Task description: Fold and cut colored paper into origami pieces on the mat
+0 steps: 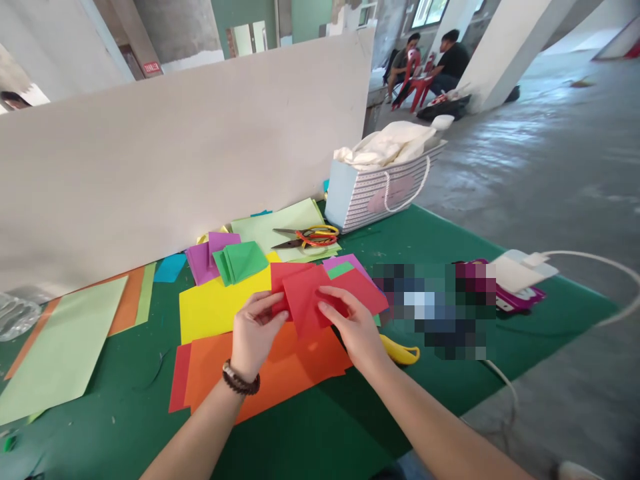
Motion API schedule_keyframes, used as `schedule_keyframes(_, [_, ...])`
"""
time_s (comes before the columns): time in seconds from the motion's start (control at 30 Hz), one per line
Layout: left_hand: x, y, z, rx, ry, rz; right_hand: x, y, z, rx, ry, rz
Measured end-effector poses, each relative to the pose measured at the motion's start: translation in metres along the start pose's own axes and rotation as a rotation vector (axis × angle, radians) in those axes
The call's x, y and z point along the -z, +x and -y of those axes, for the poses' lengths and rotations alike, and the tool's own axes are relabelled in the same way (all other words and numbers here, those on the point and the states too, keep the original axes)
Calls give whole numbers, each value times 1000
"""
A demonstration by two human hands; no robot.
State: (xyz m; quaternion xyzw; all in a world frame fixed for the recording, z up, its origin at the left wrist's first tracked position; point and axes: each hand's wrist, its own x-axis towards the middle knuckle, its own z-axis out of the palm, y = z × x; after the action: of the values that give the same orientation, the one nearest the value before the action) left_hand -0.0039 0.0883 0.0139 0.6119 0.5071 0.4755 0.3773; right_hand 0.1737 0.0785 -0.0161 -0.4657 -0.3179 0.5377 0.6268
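Observation:
Both hands are raised over the papers in the middle of the table. Red paper [304, 297], creased and folded in part, is held up between them. My left hand [256, 333], with a dark bead bracelet at the wrist, pinches its left side between thumb and fingers. On the other side, my right hand [353, 327] has thumb and fingertips closed on the sheet. Another red sheet [363, 293] lies just behind the right hand. Orange sheets [285, 373] spread beneath the hands, and yellow paper [210, 310] lies to their left.
Two pairs of scissors [305, 237] rest on pale green sheets [285, 217]. Green folded pieces [245, 261] and purple pieces [200, 263] lie left of them. A striped paper bag [370, 193] stands at the back right. A yellow handle [400, 350] and a white charger [523, 270] with cable lie right.

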Motion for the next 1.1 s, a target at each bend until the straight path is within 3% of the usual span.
schedule_keyframes(0.27, [-9, -14, -30, 83, -248, 161, 2, 2, -1, -13, 82, 2])
schedule_keyframes(0.37, [-7, -28, -45, -52, -267, 11, 6, 6, 1, -58, 148, -14])
schedule_keyframes(0.43, [-9, -41, -49, -241, -83, -52, 8, 8, 1, -93, 172, -5])
schedule_keyframes(0.47, [-11, -47, -49, -344, 65, 12, 7, 8, 2, -109, 178, 3])
schedule_keyframes(0.53, [-18, -58, -46, -524, 344, 255, 6, 6, 3, -130, 182, 2])
schedule_keyframes(0.6, [-25, -64, -42, -571, 515, 356, 3, 3, 5, -134, 176, -14])
schedule_keyframes(0.67, [-29, -66, -40, -431, 561, 318, 2, 0, 6, -119, 161, -34])
schedule_keyframes(0.77, [-27, -63, -41, -173, 452, 279, 3, -2, 6, -35, 80, -62])
schedule_keyframes(0.87, [-23, -59, -42, -145, 310, 228, 6, -1, 2, 81, -60, -62])
schedule_keyframes(0.97, [-21, -52, -38, -105, 140, 67, 7, -1, -2, 120, -145, -26])
schedule_keyframes(1.03, [-22, -45, -34, 8, 14, -47, 6, -1, -2, 111, -159, -11])
schedule_keyframes(1.1, [-24, -38, -29, 195, -159, -85, 4, -2, 0, 103, -184, 4])
